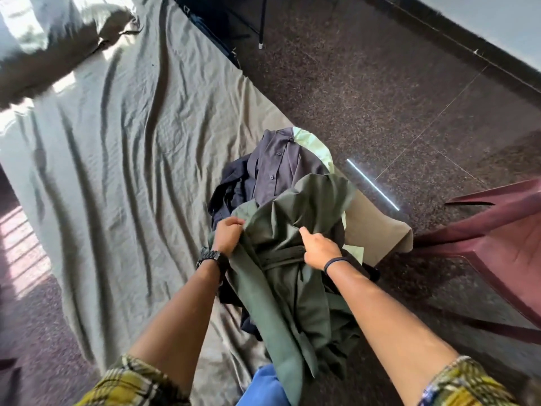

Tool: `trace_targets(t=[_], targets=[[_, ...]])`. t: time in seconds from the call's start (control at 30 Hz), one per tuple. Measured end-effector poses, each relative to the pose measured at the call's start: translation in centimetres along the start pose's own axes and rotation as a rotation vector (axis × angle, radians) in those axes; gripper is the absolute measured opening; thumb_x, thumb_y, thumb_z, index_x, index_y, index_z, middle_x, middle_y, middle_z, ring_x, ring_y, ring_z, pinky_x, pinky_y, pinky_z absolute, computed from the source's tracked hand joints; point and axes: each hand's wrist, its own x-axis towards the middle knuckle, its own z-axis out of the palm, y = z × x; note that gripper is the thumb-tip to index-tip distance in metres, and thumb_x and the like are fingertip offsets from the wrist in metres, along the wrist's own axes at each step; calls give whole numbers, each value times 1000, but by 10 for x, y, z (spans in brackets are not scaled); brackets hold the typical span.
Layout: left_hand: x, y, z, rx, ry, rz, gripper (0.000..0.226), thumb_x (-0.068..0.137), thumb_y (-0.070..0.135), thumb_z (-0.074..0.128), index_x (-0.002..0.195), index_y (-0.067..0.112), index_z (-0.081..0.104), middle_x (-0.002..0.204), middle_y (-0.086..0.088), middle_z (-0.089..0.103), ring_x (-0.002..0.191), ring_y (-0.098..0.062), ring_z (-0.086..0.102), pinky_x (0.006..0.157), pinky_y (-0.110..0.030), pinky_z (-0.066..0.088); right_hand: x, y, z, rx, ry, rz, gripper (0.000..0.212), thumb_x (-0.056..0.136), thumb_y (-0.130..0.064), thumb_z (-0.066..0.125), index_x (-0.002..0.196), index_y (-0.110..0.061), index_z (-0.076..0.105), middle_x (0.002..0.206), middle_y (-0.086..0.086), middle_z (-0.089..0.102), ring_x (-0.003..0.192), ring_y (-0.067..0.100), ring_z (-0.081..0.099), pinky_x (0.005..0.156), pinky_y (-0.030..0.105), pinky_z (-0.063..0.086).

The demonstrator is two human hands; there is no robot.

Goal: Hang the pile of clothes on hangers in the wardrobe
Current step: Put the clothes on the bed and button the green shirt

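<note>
A pile of clothes lies at the near corner of a bed covered with a grey-green sheet (123,148). On top sits an olive-green garment (281,273) with a dark belt-like band across it. My left hand (228,234) grips its left edge, fingers curled into the cloth. My right hand (320,247) grips the garment near the band. Behind it lie a dark grey-blue buttoned shirt (275,171), a navy piece (231,183) and a pale green piece (310,142). No hanger or wardrobe is in view.
A maroon plastic chair (503,230) stands close on the right. Dark speckled floor (380,92) runs beside the bed, with a black stand leg (262,22) at the back. A pillow (44,39) lies at the bed's far left. A tan cloth (377,230) hangs over the bed corner.
</note>
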Motion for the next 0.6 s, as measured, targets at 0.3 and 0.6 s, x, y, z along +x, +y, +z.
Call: trace_targets(t=[0.3,0.6], targets=[[9,-56,-49,-86,404,-281,28,83,-2,41,105,11,53,93,-11,58,81,-29,60,80,-39,53,-7,59,-25,145,216,321,24,82,-7,50,103,-13,60,116,15,55,105,37,53,84,37,43],[-23,-21,-3,510,-60,153,97,71,57,73,147,26,22,144,-12,29,134,-28,32,113,-39,26,-2,-31,16,-446,324,-381,63,64,-27,76,122,-21,50,123,9,48,104,31,52,84,45,42]])
